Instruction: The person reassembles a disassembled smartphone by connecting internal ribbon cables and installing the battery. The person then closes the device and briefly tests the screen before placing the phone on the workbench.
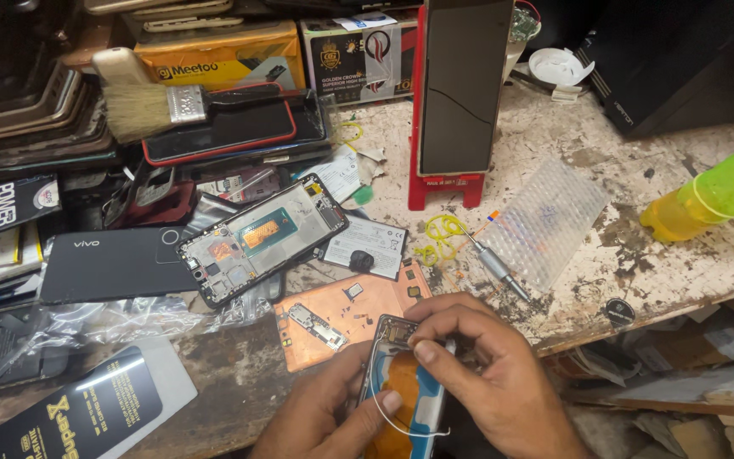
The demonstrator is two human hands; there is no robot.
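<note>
Head view, lower centre: left hand point(320, 416) and right hand point(477, 374) both grasping one opened blue-edged phone frame point(397, 391); one silver screwdriver point(494, 263) on bench point(630, 246).

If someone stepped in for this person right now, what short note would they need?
Left hand grips the opened phone frame from below, thumb on its orange inside.
Right hand pinches at the frame's top edge; a thin white wire loops off it.
Screwdriver lies on the bench, another stripped phone further left.
Done: frame open. Left: cannot tell.
</note>
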